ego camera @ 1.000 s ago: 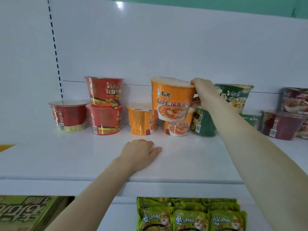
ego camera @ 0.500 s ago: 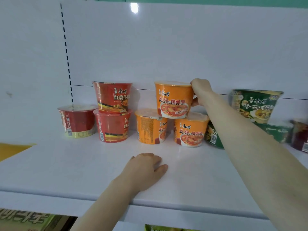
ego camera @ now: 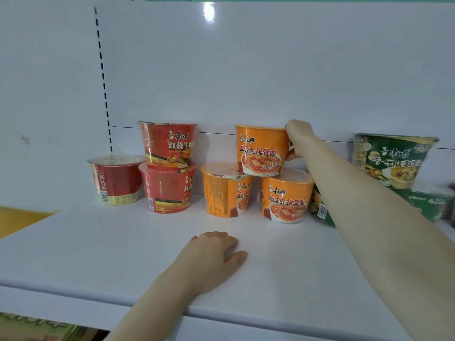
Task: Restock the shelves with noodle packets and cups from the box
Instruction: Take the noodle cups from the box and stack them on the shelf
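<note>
The right hand (ego camera: 299, 141) is gripping the rim of a film-wrapped orange paper noodle cup (ego camera: 261, 150), which is sitting atop two matching orange cups (ego camera: 285, 198). In front of that cup, the left hand (ego camera: 211, 257) is lying slack on the white shelf (ego camera: 98, 242). The cup is probably light, slick and crushable, so the stiff rim is looking safest to hold.

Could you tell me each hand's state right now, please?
Left hand: open, resting on the shelf.
Right hand: gripping the top orange cup.
</note>
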The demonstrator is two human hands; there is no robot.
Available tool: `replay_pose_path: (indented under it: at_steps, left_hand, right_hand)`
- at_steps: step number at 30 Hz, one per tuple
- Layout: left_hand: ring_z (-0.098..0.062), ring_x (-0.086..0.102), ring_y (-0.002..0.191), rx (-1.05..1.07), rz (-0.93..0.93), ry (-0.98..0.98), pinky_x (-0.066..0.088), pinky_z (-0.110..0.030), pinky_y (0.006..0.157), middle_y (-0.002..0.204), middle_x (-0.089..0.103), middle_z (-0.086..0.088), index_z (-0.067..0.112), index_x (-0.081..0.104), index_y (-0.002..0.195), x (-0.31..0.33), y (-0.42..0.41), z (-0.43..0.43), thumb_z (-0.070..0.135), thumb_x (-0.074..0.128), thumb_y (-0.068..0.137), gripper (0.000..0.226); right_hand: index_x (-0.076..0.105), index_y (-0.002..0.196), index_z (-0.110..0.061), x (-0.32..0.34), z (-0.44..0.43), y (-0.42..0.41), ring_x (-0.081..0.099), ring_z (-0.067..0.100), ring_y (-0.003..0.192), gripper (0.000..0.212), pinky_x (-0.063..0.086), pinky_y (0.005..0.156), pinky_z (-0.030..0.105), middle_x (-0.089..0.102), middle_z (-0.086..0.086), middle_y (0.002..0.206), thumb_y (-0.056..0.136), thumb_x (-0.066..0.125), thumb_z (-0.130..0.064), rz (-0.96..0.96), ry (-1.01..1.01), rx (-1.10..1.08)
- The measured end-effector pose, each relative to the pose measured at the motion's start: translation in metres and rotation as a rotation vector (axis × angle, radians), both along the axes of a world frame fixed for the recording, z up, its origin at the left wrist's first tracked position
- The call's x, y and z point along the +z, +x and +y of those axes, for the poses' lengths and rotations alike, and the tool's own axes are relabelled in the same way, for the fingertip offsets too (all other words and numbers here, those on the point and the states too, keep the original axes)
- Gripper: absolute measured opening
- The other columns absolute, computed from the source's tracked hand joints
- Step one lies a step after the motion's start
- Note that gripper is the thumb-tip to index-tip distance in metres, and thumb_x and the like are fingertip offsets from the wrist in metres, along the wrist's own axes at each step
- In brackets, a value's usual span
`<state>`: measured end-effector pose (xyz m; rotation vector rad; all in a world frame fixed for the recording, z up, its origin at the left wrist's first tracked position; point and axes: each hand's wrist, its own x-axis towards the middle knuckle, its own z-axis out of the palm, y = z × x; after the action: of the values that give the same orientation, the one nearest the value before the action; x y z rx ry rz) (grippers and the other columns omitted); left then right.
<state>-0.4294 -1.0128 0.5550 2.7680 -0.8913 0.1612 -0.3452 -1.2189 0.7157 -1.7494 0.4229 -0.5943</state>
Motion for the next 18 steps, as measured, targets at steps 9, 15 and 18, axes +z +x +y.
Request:
replay_pose_path:
  at_steps: [9,15,18]
  left_hand:
    - [-0.013,0.043,0.125,-0.003,0.001,-0.011,0.032,-0.028,0.105,0.135,0.049,0.003,0.022,0.050,0.129,0.001,-0.002,0.000,0.050,0.032,0.095,0.048]
    - [-0.014,0.044,0.124,-0.009,-0.016,-0.013,0.034,-0.028,0.104,0.134,0.051,0.002,0.022,0.050,0.130,0.001,-0.001,-0.001,0.049,0.032,0.095,0.048]
    - [-0.015,0.045,0.123,-0.012,-0.031,-0.015,0.035,-0.029,0.103,0.133,0.052,0.002,0.021,0.051,0.129,0.000,0.000,0.000,0.049,0.033,0.095,0.048]
  right_hand:
    - [0.046,0.110,-0.006,0.001,0.001,-0.001,0.056,0.041,0.103,0.028,0.050,0.075,0.048,0.054,0.021,0.117,0.093,0.031,-0.021,0.008,-0.009,-0.004]
    - [0.036,0.134,-0.008,-0.001,-0.002,-0.002,0.052,0.038,0.112,0.059,0.047,0.093,0.051,0.050,0.019,0.127,0.096,0.018,-0.049,0.010,-0.017,0.007]
    - [0.040,0.132,-0.005,0.002,-0.006,-0.008,0.054,0.032,0.102,0.058,0.047,0.086,0.041,0.053,0.017,0.118,0.097,0.019,-0.046,-0.029,-0.051,-0.054]
